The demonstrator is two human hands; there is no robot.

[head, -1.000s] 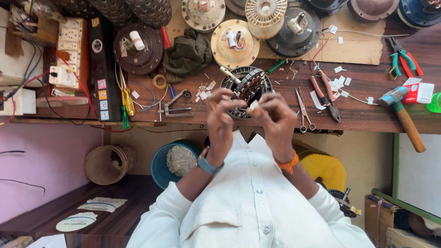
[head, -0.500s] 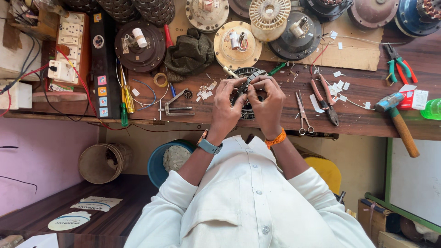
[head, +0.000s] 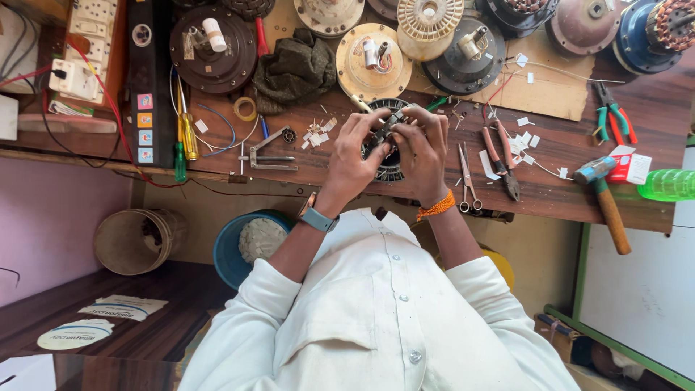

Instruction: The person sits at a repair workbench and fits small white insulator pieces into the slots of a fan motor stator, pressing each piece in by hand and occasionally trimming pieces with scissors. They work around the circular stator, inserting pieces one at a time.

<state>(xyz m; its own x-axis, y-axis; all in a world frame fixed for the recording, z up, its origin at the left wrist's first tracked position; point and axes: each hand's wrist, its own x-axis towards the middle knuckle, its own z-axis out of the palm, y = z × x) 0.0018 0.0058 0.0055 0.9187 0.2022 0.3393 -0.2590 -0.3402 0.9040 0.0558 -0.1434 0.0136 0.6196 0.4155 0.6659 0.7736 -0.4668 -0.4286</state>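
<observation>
A round dark motor stator (head: 391, 171) lies on the wooden workbench (head: 557, 195) near its front edge. Both hands are on top of it. My left hand (head: 352, 156), with a grey wristwatch, curls over its left side. My right hand (head: 423, 148), with an orange thread at the wrist, covers its right side. The fingertips of both meet at a small pale piece (head: 394, 116) at the stator's far rim. Most of the stator is hidden under the hands. Small white paper slips (head: 318, 134) lie just left of it.
Scissors (head: 467, 177) and red-handled pliers (head: 499, 159) lie right of the hands, then a hammer (head: 604, 199) and a green bottle (head: 670, 185). Screwdrivers (head: 184, 137), a tape roll (head: 245, 108), a dark cloth (head: 293, 69) and fan motor housings (head: 373, 61) fill the back. Two buckets (head: 137, 239) stand below.
Both hands, first raised off the bench with something small between them, have come down onto the stator and now press at its far rim.
</observation>
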